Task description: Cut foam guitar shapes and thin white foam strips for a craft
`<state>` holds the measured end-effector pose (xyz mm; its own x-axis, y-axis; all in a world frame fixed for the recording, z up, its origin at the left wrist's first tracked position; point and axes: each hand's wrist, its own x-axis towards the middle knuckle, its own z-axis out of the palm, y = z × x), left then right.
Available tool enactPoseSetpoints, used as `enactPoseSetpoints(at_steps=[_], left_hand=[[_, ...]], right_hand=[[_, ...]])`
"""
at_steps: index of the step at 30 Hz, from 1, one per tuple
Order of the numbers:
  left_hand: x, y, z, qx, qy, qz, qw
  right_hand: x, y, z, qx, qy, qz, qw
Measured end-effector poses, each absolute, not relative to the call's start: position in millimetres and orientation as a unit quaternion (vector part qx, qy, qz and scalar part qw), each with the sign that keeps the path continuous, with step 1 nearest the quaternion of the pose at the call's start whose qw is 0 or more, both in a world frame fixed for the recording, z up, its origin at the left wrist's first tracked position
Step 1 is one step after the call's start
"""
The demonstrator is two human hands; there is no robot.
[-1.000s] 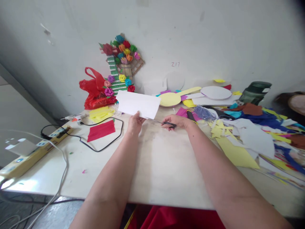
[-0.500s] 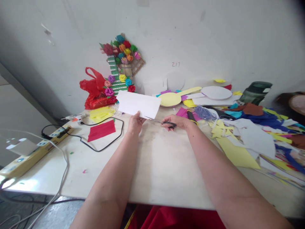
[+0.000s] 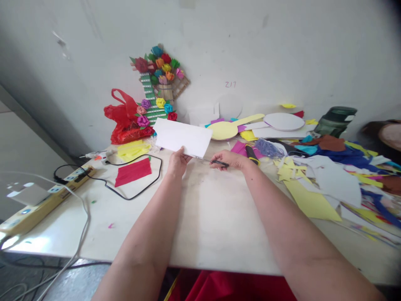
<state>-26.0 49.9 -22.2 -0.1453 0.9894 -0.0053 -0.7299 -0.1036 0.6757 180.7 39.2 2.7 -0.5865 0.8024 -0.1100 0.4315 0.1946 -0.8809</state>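
In the head view, the left hand (image 3: 177,162) pinches the lower edge of a white paper (image 3: 182,136), raised above the table (image 3: 206,217). The right hand (image 3: 231,159) grips scissors (image 3: 214,161), blades at the paper's bottom edge.

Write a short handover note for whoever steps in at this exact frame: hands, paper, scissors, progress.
Left hand: pinches the lower edge of the white paper, held up above the table.
Right hand: grips the black-handled scissors, blades pointing at the paper's lower right edge.
Nearby: folded red paper and black cable to the left; coloured paper scraps to the right.
Done: no cut is visible in the sheet.
Left: judging by the blade position, cutting is probably about to begin at that edge.
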Motion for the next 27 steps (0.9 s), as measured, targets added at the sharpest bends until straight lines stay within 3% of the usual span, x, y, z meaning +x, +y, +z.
enactPoseSetpoints(at_steps=[27], left_hand=[[-25.6, 53.4, -25.6, 0.211, 0.313, 0.687, 0.62]], right_hand=[[175.5, 37.7, 1.0, -0.422, -0.761, 0.451, 0.198]])
